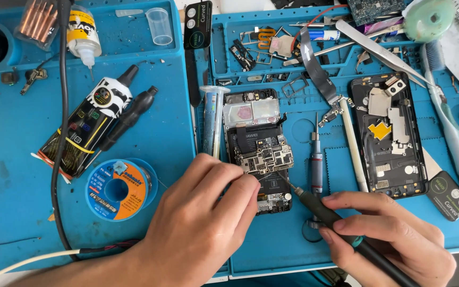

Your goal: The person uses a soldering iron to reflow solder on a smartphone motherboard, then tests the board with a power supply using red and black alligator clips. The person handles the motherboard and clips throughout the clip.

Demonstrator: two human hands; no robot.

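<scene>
A smooth blue silicone work mat (150, 85) fills the view. At its centre lies an opened phone (258, 149), a dark rectangle with a bare green-and-metal circuit board (265, 158) across its middle. The left hand (197, 228) reaches in from the near edge, palm down, its fingertips (248, 183) drawn together and pressing on the near part of the phone. The right hand (389, 234) comes in from the near right, its fingers wrapped like a pen grip around a slim dark soldering iron (325, 210), whose fine metal tip touches the phone's right edge. Left of the hands lies a round orange spool of solder wire (118, 188). To the right rests a second opened phone (389, 135), flat and black. Between the phones stands a thin metal screwdriver (316, 165).
</scene>
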